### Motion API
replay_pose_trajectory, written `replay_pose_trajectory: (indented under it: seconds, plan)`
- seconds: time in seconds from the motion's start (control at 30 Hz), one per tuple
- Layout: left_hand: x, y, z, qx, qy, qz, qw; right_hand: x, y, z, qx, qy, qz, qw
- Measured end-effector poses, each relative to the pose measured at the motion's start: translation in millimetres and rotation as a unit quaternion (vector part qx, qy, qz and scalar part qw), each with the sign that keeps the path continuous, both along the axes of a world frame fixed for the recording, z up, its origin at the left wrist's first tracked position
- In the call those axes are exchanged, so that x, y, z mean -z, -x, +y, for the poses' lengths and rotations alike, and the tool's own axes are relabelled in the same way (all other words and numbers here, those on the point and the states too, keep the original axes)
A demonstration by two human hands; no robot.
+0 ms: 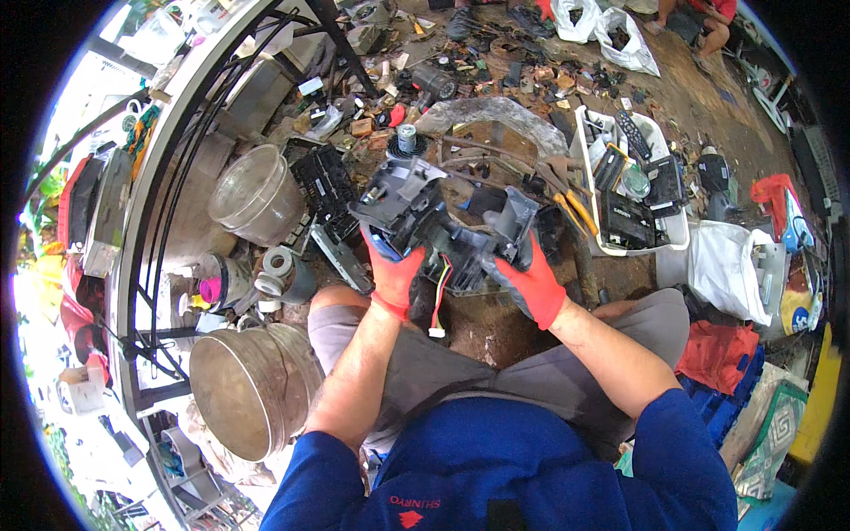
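My left hand [390, 274], in a red and dark glove, grips a black plastic assembly [398, 203] with its fingers wrapped round the underside. My right hand [531, 283], gloved alike, is closed on a dark plastic piece [513, 221] at the assembly's right side; whether both pieces are joined is unclear. Multicoloured wires [441, 292] with a white connector dangle between my hands. Just behind stands a silver cylindrical part [406, 137] on a dark base. Yellow-handled tools [575, 208] lie beside my right hand. Underneath, a worn work surface [496, 115] is partly hidden.
Buckets [250, 389] and a metal frame [133, 265] are on my left. A white bin [680, 230] of electronics and a white sack [726, 274] sit at right. Scattered scrap [513, 75] covers the ground beyond, where a person's leg [713, 40] shows at upper right.
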State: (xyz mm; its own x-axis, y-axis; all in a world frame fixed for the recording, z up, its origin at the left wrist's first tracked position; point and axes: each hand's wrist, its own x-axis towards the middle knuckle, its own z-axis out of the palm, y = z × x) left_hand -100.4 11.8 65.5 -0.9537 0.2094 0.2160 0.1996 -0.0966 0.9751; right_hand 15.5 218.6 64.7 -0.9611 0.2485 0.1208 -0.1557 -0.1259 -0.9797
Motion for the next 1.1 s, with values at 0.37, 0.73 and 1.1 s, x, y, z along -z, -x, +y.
replay_pose_trajectory:
  seconds: [0.37,0.73,1.1]
  plan:
    - [5.8,-1.6,0.8,-0.016,0.058,0.003,0.998,-16.9,8.4,2.1,0.022,-0.148,0.088,0.985]
    - [-22.3,-4.2,9.9,0.182,-0.088,-0.099,0.974,1.5,13.0,20.5,-0.006,0.196,-0.100,0.975]
    - [-1.7,3.2,11.1,0.113,-0.095,-0.081,0.986,-4.4,17.5,18.7,-0.039,0.026,-0.096,0.994]
